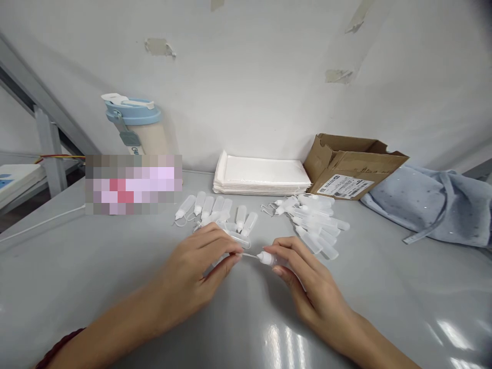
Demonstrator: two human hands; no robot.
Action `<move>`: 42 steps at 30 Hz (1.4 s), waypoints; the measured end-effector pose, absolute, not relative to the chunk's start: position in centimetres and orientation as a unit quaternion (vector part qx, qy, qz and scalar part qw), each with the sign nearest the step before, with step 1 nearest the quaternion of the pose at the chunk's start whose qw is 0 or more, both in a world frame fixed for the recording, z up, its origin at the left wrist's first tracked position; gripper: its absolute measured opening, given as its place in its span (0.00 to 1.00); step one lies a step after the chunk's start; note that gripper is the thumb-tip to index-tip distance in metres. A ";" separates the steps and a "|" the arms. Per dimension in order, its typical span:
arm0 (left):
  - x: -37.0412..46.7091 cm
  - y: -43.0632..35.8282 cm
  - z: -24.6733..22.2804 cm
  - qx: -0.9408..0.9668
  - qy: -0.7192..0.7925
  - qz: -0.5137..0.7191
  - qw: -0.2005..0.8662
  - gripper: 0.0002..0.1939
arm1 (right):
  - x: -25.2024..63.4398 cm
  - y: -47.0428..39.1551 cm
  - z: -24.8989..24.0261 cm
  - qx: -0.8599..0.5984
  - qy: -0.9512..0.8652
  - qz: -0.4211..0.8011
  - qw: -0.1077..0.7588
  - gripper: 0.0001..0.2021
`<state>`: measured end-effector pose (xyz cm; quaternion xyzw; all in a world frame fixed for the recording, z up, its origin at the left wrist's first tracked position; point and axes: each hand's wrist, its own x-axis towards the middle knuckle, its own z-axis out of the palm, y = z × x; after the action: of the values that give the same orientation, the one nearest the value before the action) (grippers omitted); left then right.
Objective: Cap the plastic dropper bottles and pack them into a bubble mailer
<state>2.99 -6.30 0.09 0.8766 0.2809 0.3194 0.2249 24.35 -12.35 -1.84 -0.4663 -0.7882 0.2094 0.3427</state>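
Observation:
A small translucent squeeze bottle (279, 260) with a white nozzle cap is gripped between the thumb and fingers of my right hand (307, 277), lying tilted with its nozzle to the left. From the nozzle a thin white strand (250, 255) runs to my left hand (207, 261), whose thumb and forefinger pinch its far end. What sits between those fingertips is mostly hidden. Just behind my left hand lies a loose group of similar bottles (207, 206), several with thin looped strands. A second pile of bottles (317, 220) rests beyond my right hand.
Stacked white padded envelopes (265, 171) stand against the wall, beside an open cardboard box (357, 164). Grey-blue fabric (430, 205) lies at the right. A tumbler with a blue lid (134, 113) stands back left, behind a blurred pink item (134, 184). A white cable (42, 223) crosses the left side.

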 end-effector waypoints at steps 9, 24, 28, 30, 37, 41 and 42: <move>2.8 -6.5 0.0 0.882 0.262 0.335 0.204 0.07 | 24.4 -12.2 -2.0 -0.454 -0.789 0.210 0.357 0.16; 3.1 -6.5 -1.3 0.881 0.239 0.339 0.227 0.05 | 24.2 -12.5 -1.9 -0.437 -0.791 0.221 0.366 0.16; 3.1 -6.6 -1.2 0.884 0.242 0.330 0.227 0.05 | 24.2 -12.5 -1.9 -0.436 -0.793 0.222 0.364 0.16; 3.1 -6.5 -1.3 0.885 0.244 0.326 0.226 0.05 | 24.2 -12.5 -1.9 -0.437 -0.793 0.220 0.363 0.16; 3.1 -6.5 -1.4 0.885 0.247 0.326 0.224 0.06 | 24.1 -12.6 -1.8 -0.437 -0.794 0.216 0.365 0.15; 3.2 -6.4 -1.3 0.886 0.241 0.328 0.223 0.06 | 24.1 -12.5 -1.8 -0.433 -0.795 0.216 0.367 0.16; 3.2 -6.4 -1.3 0.886 0.239 0.330 0.223 0.06 | 24.1 -12.5 -1.8 -0.432 -0.795 0.215 0.367 0.16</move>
<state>3.19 -6.37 -1.31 0.8859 0.2386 0.3296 0.2229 24.11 -12.50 -1.77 -0.4323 -0.7953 0.2151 0.3666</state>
